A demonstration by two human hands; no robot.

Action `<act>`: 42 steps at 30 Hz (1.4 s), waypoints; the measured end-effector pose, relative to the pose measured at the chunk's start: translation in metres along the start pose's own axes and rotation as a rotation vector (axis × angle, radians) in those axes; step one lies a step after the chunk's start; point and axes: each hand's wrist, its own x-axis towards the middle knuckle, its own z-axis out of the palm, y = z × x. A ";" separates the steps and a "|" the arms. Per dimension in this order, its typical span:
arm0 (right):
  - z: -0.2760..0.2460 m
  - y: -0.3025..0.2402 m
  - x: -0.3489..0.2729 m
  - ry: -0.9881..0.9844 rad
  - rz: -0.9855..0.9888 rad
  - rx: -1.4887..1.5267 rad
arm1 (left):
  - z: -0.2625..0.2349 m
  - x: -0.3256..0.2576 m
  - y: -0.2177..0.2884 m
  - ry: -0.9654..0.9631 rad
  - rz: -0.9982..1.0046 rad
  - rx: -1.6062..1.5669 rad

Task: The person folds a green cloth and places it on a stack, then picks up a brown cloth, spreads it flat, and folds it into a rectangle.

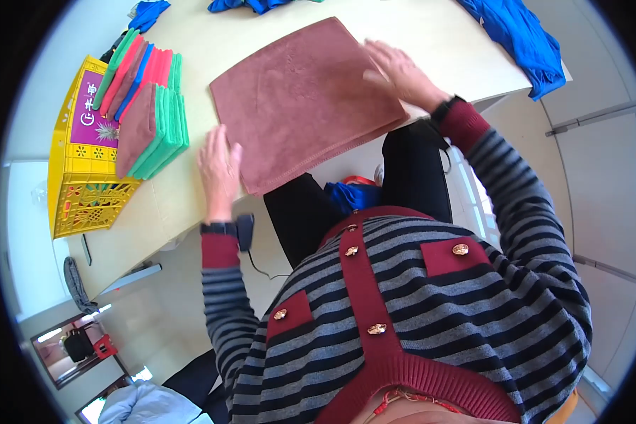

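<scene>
A brownish-pink towel (297,99), folded in layers, lies flat on the pale table (184,35) in front of me, its near edge reaching over the table's edge. Beside its left edge is my left hand (220,164), fingers stretched out and holding nothing. At the towel's right edge, my right hand (403,76) is spread, its fingertips over or touching the cloth; the hand is a little blurred. Both wrists wear dark bands.
Left of the towel stand folded towels (164,131) in green, red, blue and brown, against a yellow plastic crate (85,180). Blue cloth (519,42) hangs over the table's far right corner. More blue cloth (258,6) lies at the back. Below the table edge, a blue bundle (353,196) shows between my legs.
</scene>
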 end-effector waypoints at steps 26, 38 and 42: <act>-0.116 -0.037 -0.037 -0.651 -0.100 0.672 | -0.100 -0.072 0.055 -0.225 -0.129 -0.610; 0.023 0.009 0.110 -0.333 0.228 0.531 | 0.019 0.084 -0.054 0.002 -0.390 -0.824; 0.033 0.007 0.108 -0.237 0.285 0.533 | 0.040 0.083 -0.060 0.050 -0.437 -0.723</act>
